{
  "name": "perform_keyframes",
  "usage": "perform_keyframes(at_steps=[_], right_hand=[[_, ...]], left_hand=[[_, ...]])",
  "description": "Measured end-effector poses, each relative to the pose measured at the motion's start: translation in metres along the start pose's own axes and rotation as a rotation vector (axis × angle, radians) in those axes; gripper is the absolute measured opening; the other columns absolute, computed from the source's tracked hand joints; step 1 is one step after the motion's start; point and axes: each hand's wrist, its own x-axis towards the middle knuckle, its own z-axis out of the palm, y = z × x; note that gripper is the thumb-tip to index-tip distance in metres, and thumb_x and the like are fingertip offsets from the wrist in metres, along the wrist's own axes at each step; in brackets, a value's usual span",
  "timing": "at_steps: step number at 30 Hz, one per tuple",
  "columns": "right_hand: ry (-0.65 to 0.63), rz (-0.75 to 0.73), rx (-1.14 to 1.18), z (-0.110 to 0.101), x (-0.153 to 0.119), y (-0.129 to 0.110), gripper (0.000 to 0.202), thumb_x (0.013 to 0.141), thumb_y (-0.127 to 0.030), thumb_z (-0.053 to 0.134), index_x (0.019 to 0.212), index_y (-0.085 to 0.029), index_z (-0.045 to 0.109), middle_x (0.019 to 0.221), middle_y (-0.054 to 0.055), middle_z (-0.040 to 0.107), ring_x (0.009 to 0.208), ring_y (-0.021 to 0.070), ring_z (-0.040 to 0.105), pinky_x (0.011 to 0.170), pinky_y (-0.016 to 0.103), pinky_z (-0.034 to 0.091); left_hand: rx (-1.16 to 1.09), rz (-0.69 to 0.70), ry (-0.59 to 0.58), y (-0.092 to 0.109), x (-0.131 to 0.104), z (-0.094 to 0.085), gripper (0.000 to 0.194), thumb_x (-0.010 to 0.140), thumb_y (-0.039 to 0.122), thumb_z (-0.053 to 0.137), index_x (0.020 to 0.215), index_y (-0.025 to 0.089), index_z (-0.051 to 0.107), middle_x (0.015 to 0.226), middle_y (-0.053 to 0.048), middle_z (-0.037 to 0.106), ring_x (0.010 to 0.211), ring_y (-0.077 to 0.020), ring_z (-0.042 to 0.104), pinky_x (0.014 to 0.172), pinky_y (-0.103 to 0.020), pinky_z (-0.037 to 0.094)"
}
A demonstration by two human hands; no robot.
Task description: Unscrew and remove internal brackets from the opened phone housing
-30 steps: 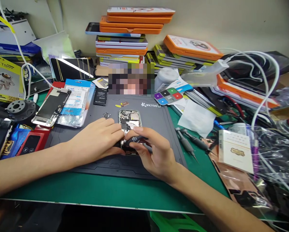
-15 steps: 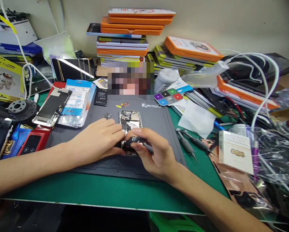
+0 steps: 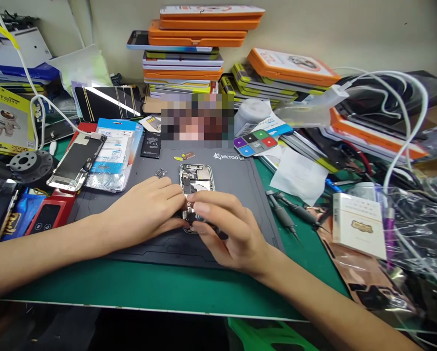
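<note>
An opened smartphone [image 3: 203,175] lies on the dark grey mat [image 3: 160,248], its inner parts bare. My left hand [image 3: 154,204] grips the phone's left edge, thumb low and fingers on the side. Over the phone's lower right half is my right hand [image 3: 233,229], its fingers closed round a dark screwdriver [image 3: 213,228] that they mostly hide; its tip cannot be seen. Small metal parts [image 3: 161,173] and a short flex cable [image 3: 188,155] rest on the mat near the phone. A black phone battery [image 3: 151,145] is at the mat's upper left.
To the left, a detached phone screen [image 3: 75,161] leans on a red box beside a blue packet [image 3: 112,156]. Two screwdrivers [image 3: 286,219], a white paper [image 3: 298,174] and a cigarette-style box [image 3: 359,226] lie right. Orange boxes [image 3: 203,36] are stacked behind; white cables [image 3: 419,122] loop at right.
My right hand has tilted and its fingers have shifted slightly left and up, turning the screwdriver so less of it shows. My left hand still holds the phone. The view has shifted slightly.
</note>
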Motion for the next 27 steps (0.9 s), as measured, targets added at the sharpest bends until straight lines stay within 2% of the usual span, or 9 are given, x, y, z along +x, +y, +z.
perform_keyframes(at_steps=[3,6,9,12,15,19,22,24,27], right_hand=[[-0.026,0.016,0.068,-0.0009,-0.0008,0.0015,0.07,0.09,-0.005,0.044,0.157,-0.021,0.037,0.131,0.014,0.068,0.12,0.024,0.068,0.088,0.041,0.066],[-0.006,0.028,0.067,-0.0013,-0.0014,0.0024,0.074,0.09,-0.007,0.053,0.159,-0.021,0.034,0.131,0.014,0.07,0.117,0.0254,0.07,0.086,0.04,0.066],[0.009,0.022,0.099,-0.0016,-0.0014,0.0026,0.071,0.092,-0.004,0.046,0.159,-0.021,0.035,0.13,0.014,0.071,0.117,0.0245,0.071,0.087,0.04,0.066],[0.022,0.02,0.111,-0.0004,-0.0021,0.0029,0.069,0.095,-0.011,0.051,0.161,-0.021,0.032,0.131,0.014,0.07,0.117,0.0265,0.071,0.088,0.044,0.067],[0.07,0.065,0.087,0.0031,-0.0042,0.0028,0.079,0.091,-0.01,0.067,0.161,-0.023,0.031,0.132,0.015,0.068,0.107,0.0242,0.073,0.081,0.038,0.069],[0.172,0.212,0.257,0.0058,-0.0046,0.0001,0.077,0.093,0.0,0.06,0.158,-0.03,0.033,0.127,0.01,0.068,0.098,0.0179,0.074,0.066,0.028,0.068],[0.181,0.229,0.36,0.0051,-0.0021,-0.0023,0.074,0.094,0.0,0.058,0.157,-0.03,0.033,0.128,0.012,0.068,0.099,0.0184,0.074,0.069,0.03,0.068],[0.184,0.204,0.333,0.0043,-0.0007,-0.0027,0.072,0.094,-0.002,0.059,0.156,-0.029,0.035,0.125,0.012,0.068,0.096,0.0187,0.074,0.07,0.031,0.068],[0.28,0.208,0.232,0.0023,-0.0011,-0.0005,0.064,0.096,-0.008,0.059,0.154,-0.03,0.04,0.113,0.009,0.07,0.082,0.0177,0.072,0.061,0.03,0.064]], left_hand=[[0.011,0.004,0.009,0.0011,0.0009,-0.0011,0.025,0.102,0.039,0.06,0.101,0.014,0.063,0.098,-0.006,0.065,0.084,-0.0221,0.053,0.076,-0.035,0.041],[0.015,0.01,0.009,0.0017,0.0016,-0.0018,0.026,0.102,0.04,0.061,0.1,0.014,0.064,0.097,-0.006,0.066,0.084,-0.0223,0.054,0.076,-0.035,0.042],[0.016,0.01,0.004,0.0016,0.0016,-0.0019,0.027,0.102,0.041,0.06,0.101,0.014,0.064,0.098,-0.006,0.066,0.085,-0.0226,0.055,0.076,-0.035,0.042],[0.026,0.015,0.011,0.0016,0.0015,-0.0021,0.029,0.102,0.043,0.059,0.1,0.014,0.064,0.096,-0.007,0.066,0.084,-0.0229,0.055,0.075,-0.035,0.041],[0.034,0.025,0.01,0.0023,0.002,-0.0032,0.025,0.102,0.04,0.06,0.101,0.015,0.063,0.093,-0.005,0.066,0.083,-0.0226,0.055,0.073,-0.034,0.039],[0.035,0.037,0.016,0.0041,0.0026,-0.0053,0.019,0.102,0.034,0.061,0.103,0.016,0.063,0.097,-0.005,0.066,0.083,-0.0214,0.055,0.074,-0.034,0.039],[0.021,0.046,0.034,0.0047,0.0028,-0.0059,0.018,0.105,0.031,0.056,0.099,0.017,0.064,0.096,-0.004,0.067,0.08,-0.0198,0.055,0.073,-0.032,0.039],[0.014,0.051,0.039,0.0045,0.0031,-0.0055,0.02,0.106,0.029,0.052,0.096,0.017,0.064,0.093,-0.004,0.067,0.08,-0.0194,0.055,0.072,-0.032,0.039],[0.017,0.046,0.025,0.0039,0.0037,-0.0043,0.023,0.107,0.029,0.049,0.095,0.017,0.064,0.091,-0.004,0.066,0.08,-0.0194,0.056,0.073,-0.032,0.04]])
